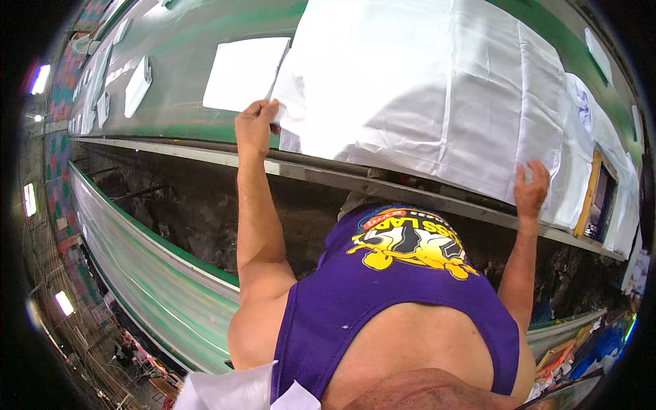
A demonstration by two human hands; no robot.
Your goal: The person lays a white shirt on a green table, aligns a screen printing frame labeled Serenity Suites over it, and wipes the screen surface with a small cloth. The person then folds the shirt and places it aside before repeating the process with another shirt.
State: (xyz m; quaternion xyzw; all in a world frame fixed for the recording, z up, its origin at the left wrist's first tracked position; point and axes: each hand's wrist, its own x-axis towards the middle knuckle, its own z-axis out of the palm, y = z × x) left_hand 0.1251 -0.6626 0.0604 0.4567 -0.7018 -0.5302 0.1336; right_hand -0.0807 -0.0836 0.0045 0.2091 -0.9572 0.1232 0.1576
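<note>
A large white cloth with straight crease lines lies spread over the green table, its near edge by the table's front rim. My left hand is closed, thumb and fingers pinching the cloth at its left edge. Near the lower right corner of the same cloth, my right hand touches it with thumb and fingers apart. A smaller white folded piece lies flat just left of the cloth, above my left hand. More bunched white fabric rests to the right, beyond my right hand.
Several small white folded pieces lie farther left on the long green table. A wooden frame with a dark mesh sits among fabric at the right. Behind me runs another long green-edged table. A pale rail borders the front edge.
</note>
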